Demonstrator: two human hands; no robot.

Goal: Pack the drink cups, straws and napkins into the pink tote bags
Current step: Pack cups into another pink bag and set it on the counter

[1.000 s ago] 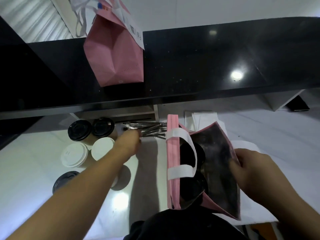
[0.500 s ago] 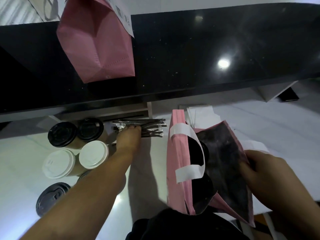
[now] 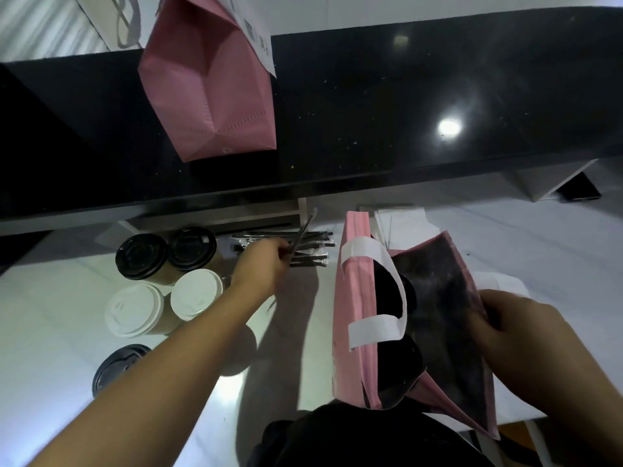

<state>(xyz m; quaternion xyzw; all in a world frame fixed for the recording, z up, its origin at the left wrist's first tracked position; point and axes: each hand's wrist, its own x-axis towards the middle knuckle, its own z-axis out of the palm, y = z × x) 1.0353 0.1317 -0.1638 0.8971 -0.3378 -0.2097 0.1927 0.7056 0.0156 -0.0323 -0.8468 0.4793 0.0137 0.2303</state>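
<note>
Head view, looking down on a white bench [image 3: 60, 332] beneath a glossy black raised counter [image 3: 371, 106].

At 11 o'clock from the picture's centre, the left hand [image 3: 261, 269] pinches one thin, dark, plastic-wrapped straw [image 3: 301, 234], its far end tilted up off a loose pile of wrapped straws [image 3: 303, 249]. At 4 o'clock, the right hand [image 3: 515, 335] grips the far wall of an open pink fabric tote bag with white strap handles [image 3: 352, 291], fingers curled over its edge, spreading the mouth. A dark cup lid [image 3: 391, 291] shows inside.

At 9 o'clock stand lidded paper drink cups: two with black lids [image 3: 141, 256], two with white lids [image 3: 135, 310], another black-lidded one nearer at 8 o'clock [image 3: 116, 369]. Folded white napkins [image 3: 401, 219] lie at 1 o'clock behind the bag. A second pink tote bag [image 3: 209, 89] sits on the counter at 11 o'clock.

To do this step well, it seems best to keep the bag's mouth wide, bring the straw over end-first and slide it down beside the cups, not across their lids.

A white slip [image 3: 254, 32] on the far bag carries print and what may be a square code; none is legible. No brand can be read.
</note>
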